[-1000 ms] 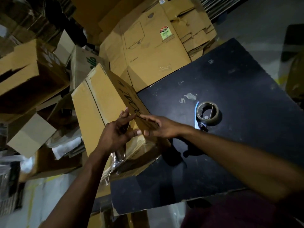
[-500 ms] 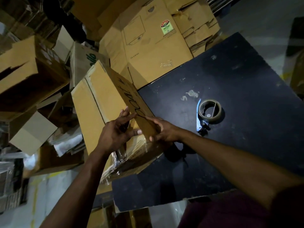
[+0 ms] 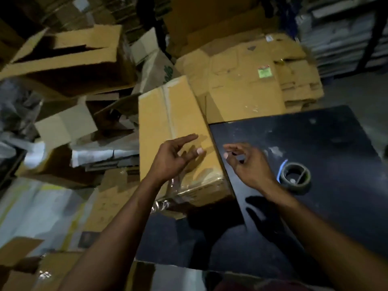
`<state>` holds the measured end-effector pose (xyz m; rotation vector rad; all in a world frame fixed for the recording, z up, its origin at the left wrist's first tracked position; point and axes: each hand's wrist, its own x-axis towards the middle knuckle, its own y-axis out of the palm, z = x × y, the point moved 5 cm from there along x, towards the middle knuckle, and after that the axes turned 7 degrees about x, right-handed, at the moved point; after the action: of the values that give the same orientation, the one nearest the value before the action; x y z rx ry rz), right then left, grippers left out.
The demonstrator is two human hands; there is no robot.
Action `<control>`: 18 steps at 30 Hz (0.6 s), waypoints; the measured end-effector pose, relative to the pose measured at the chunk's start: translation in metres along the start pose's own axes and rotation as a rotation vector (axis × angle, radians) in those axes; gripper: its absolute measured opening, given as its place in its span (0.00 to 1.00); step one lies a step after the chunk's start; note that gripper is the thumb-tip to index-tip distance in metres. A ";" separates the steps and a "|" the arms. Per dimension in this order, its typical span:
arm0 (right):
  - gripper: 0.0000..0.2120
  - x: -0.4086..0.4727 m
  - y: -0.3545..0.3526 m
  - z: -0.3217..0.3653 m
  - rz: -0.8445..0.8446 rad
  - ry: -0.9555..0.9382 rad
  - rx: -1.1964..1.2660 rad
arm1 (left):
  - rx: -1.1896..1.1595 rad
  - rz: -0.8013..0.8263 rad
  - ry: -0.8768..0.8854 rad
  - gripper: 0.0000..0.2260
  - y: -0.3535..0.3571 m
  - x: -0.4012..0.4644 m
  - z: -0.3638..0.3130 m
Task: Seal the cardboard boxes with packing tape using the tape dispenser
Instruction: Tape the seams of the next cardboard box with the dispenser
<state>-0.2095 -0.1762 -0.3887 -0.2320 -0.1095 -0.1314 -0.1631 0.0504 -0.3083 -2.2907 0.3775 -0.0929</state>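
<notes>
Room: dim storeroom, heaped with loose cardboard, flattened cartons [image 3: 241, 80] at the back, open empty boxes [image 3: 69, 59] on the left, pale sheets and plastic wrap lower left.
Bench: dark board [image 3: 315, 143], scuffed and spotted with pale marks, standing to the right of the pile.
Box: long brown carton [image 3: 168, 122] lying on its side against the left edge of the bench, flaps closed, pale strip running along the middle seam, crinkled clear plastic at the near end.
Tape dispenser: roll on a blue-handled holder [image 3: 295, 177], resting on the bench just beside the right wrist, untouched.
Left hand: [image 3: 174, 158] hovering just over the near part of the box, fingers spread and straight, grip loose, holding nothing.
Right hand: [image 3: 247, 162] above the bench edge next to the box, fingers loosely curled, grip relaxed, nothing in it.
Done: box apparently closed and placed by the bench; pale strip probably tape on the seam, too blurred to confirm.
Left: picking up the dispenser, taping any unsealed seams, then the other boxes in the pile.
Judgement: early to middle of the work, between handling and taping.
</notes>
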 end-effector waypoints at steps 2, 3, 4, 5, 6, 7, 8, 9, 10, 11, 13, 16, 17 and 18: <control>0.11 -0.007 0.022 0.041 0.056 -0.098 -0.172 | -0.095 -0.224 -0.011 0.19 -0.035 -0.029 0.022; 0.10 -0.011 0.036 0.060 0.080 -0.167 -0.228 | -0.157 -0.347 -0.022 0.18 -0.051 -0.047 0.040; 0.10 -0.014 0.052 0.076 0.101 -0.238 -0.243 | -0.253 -0.459 -0.046 0.18 -0.065 -0.066 0.060; 0.10 -0.017 0.070 0.088 0.132 -0.298 -0.240 | -0.390 -0.546 -0.099 0.21 -0.073 -0.085 0.083; 0.11 -0.019 0.089 0.099 0.177 -0.345 -0.247 | -0.543 -0.603 -0.166 0.25 -0.077 -0.104 0.104; 0.13 -0.020 0.109 0.107 0.236 -0.367 -0.271 | -0.671 -0.640 -0.235 0.29 -0.076 -0.121 0.124; 0.14 -0.020 0.129 0.112 0.298 -0.367 -0.294 | -0.769 -0.656 -0.292 0.32 -0.072 -0.136 0.141; 0.16 -0.020 0.148 0.117 0.362 -0.352 -0.316 | -0.844 -0.653 -0.328 0.34 -0.066 -0.147 0.154; 0.18 -0.018 0.167 0.120 0.424 -0.327 -0.352 | -0.909 -0.636 -0.343 0.37 -0.057 -0.157 0.163; 0.19 -0.016 0.185 0.122 0.479 -0.296 -0.415 | -0.972 -0.614 -0.350 0.38 -0.049 -0.165 0.168; 0.24 -0.011 0.215 0.120 0.573 -0.264 -0.588 | -1.073 -0.583 -0.346 0.37 -0.033 -0.176 0.173; 0.32 -0.008 0.245 0.106 0.672 -0.225 -0.804 | -1.155 -0.529 -0.326 0.35 -0.015 -0.181 0.178; 0.35 -0.007 0.252 0.100 0.701 -0.202 -0.860 | -1.186 -0.505 -0.339 0.37 -0.009 -0.184 0.182; 0.36 -0.007 0.255 0.097 0.718 -0.184 -0.895 | -1.212 -0.470 -0.355 0.41 -0.003 -0.186 0.183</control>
<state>-0.1889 0.0932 -0.3522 -1.1581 -0.1388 0.5757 -0.3056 0.2375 -0.4212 -3.4502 -0.4460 0.4163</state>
